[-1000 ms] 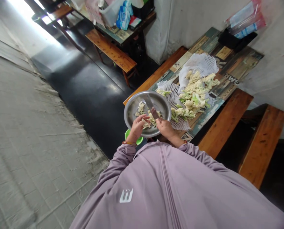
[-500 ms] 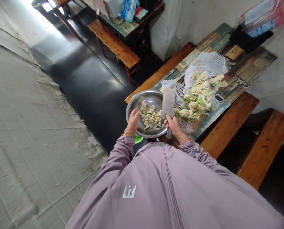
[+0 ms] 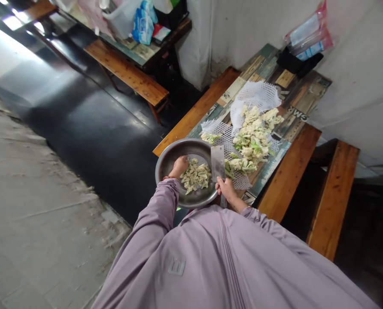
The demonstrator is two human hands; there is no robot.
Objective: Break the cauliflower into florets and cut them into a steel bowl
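Observation:
A round steel bowl (image 3: 170, 159) sits at the near end of a patterned table (image 3: 294, 86). It holds cut cauliflower pieces (image 3: 196, 175). My left hand (image 3: 180, 165) reaches into the bowl beside the pieces, fingers curled; whether it holds any is hidden. My right hand (image 3: 226, 189) is closed on the handle of a cleaver (image 3: 217, 163), its flat blade pointing away from me over the bowl's right rim. A pile of uncut cauliflower florets (image 3: 252, 137) lies on white mesh netting (image 3: 259, 92) just beyond the cleaver.
Wooden benches (image 3: 291, 171) flank the table on both sides. A second table (image 3: 136, 47) with bags and boxes and its own bench stands at the back. A black tray with plastic packets (image 3: 302, 47) sits at the table's far end by the wall. Dark floor to the left.
My left hand went from holding a floret at the cleaver to the bowl's rim and then into the bowl. The cleaver shifted to the bowl's right rim. The view swung leftward.

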